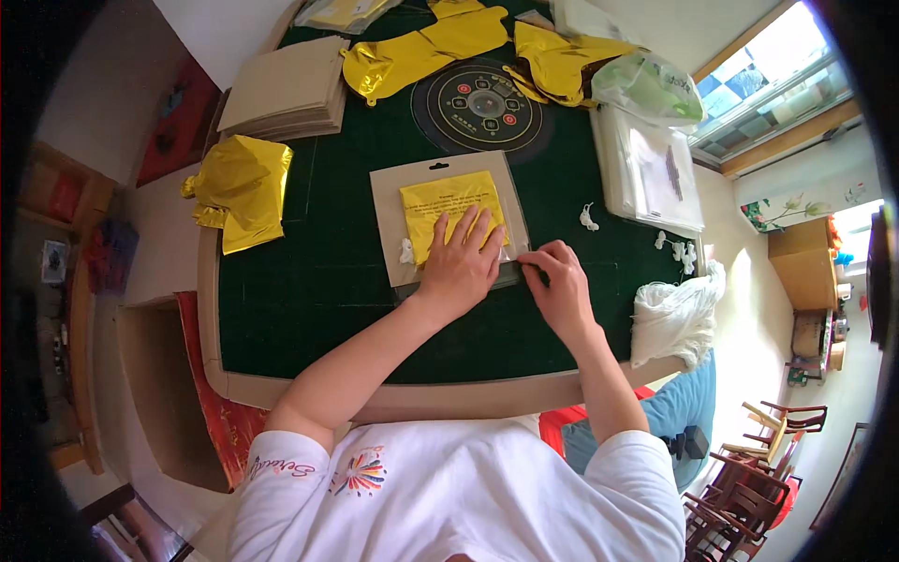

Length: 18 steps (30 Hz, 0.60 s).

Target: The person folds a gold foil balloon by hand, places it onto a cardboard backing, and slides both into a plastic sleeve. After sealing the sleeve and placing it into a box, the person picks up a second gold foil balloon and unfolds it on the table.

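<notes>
The left hand (459, 262) is lying flat and spread on a yellow packet (435, 199) resting over a beige card (389, 215) on the bench (309, 337). The right hand (559, 286) is curling narrowly at the lower-right corner of the clear sleeve (514, 211); whether it is pinching, I cannot tell.

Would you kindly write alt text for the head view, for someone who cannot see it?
A person's left hand lies on a yellow packet on a beige card; the right hand is at the card's lower right corner. Gold foil pieces, stacked beige cards and white string surround them on a green tabletop.
</notes>
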Motion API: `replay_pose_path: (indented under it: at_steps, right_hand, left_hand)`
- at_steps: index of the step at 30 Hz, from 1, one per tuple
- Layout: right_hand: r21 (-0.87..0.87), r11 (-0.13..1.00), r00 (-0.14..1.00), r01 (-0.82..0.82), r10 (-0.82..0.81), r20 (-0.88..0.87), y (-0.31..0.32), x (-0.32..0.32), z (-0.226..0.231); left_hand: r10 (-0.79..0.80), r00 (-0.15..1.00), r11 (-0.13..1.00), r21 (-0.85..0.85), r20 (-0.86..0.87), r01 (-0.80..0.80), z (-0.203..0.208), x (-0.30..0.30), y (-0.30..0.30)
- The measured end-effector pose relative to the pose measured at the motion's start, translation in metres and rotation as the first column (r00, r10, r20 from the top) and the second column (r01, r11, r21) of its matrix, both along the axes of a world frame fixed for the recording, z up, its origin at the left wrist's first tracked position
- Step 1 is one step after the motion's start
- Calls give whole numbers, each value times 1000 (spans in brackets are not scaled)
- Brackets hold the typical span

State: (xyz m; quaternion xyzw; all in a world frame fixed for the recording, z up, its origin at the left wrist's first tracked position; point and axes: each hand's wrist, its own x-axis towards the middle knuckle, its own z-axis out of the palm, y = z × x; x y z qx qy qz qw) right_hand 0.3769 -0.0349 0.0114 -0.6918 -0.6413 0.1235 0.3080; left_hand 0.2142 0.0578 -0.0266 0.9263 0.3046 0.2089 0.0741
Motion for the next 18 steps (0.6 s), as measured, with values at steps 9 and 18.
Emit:
replay_pose_path:
  at_steps: [9,18]
  right_hand:
    - [49,998,940,41,-55,336,3,-10,-10]
    - [27,999,941,40,-47,335,-12,-22,-7]
  left_hand:
    - [23,999,1000,19,25,-24,-12,9,6]
    - [10,998,1000,-6,64,-10,-9,9,-1]
